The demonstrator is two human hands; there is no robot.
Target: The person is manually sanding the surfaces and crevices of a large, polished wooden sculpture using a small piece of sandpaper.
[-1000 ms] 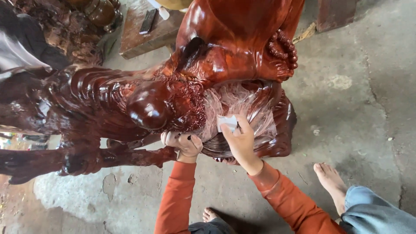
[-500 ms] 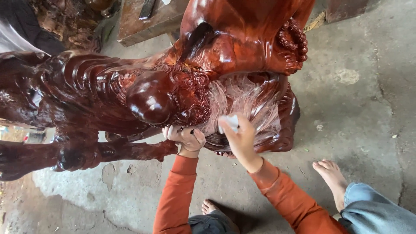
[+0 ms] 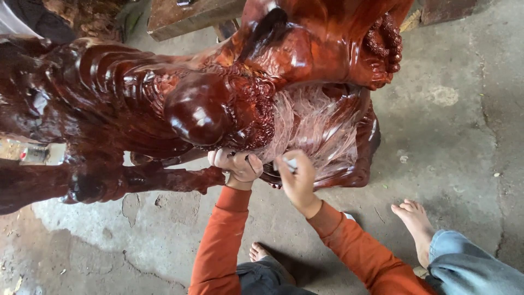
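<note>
Since the earlier picture, the right hand (image 3: 297,180) has moved a little to the left on the carving, and the view has shifted so the big carving sits lower and closer.

The right hand's grip is closed around a small pale pad (image 3: 291,164), pressed on the dull, whitish patch (image 3: 311,128) near the middle of the frame. The left hand (image 3: 236,165) is curled tight on the dark edge of the big shiny red-brown wooden carving (image 3: 164,104), just beside the right hand. The two hands are near but not touching.

The carving fills the top half of the frame, from the left edge to right of the middle. Open floor lies on the right and bottom left.

The grey concrete floor (image 3: 453,136) is rough and stained. A bare foot (image 3: 415,224) rests on it at the lower right. A wooden plank (image 3: 191,16) lies at the top.
</note>
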